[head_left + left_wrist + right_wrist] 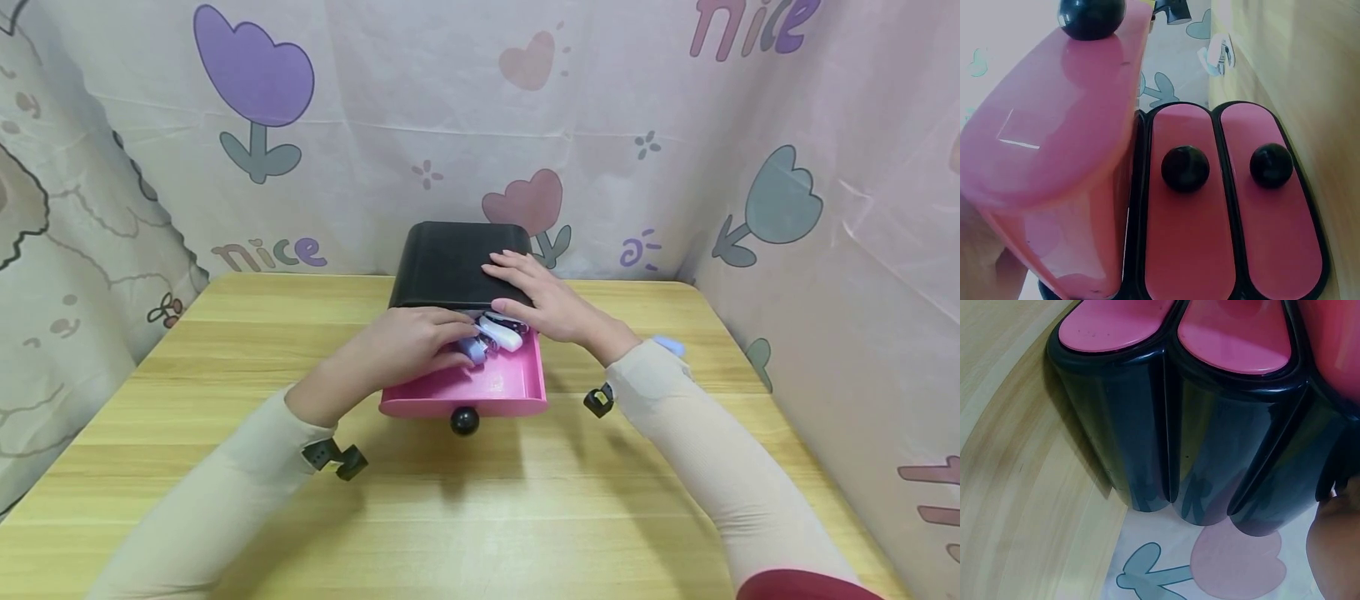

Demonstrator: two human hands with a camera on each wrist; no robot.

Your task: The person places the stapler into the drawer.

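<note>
A black drawer unit stands on the table with its pink top drawer pulled out. In the drawer lie several small plastic pieces with metal parts, among them a white one and a lilac one. My left hand reaches in over the drawer's left side; its thumb and fingers pinch the lilac piece. My right hand rests, fingers spread, on the unit's top right front edge, thumb over the drawer's back corner. Its palm side is hidden.
Two lower pink drawers are closed, each with a round black knob. A lilac piece lies on the wooden table, right of the unit and partly behind the right sleeve. A printed cloth hangs behind the table.
</note>
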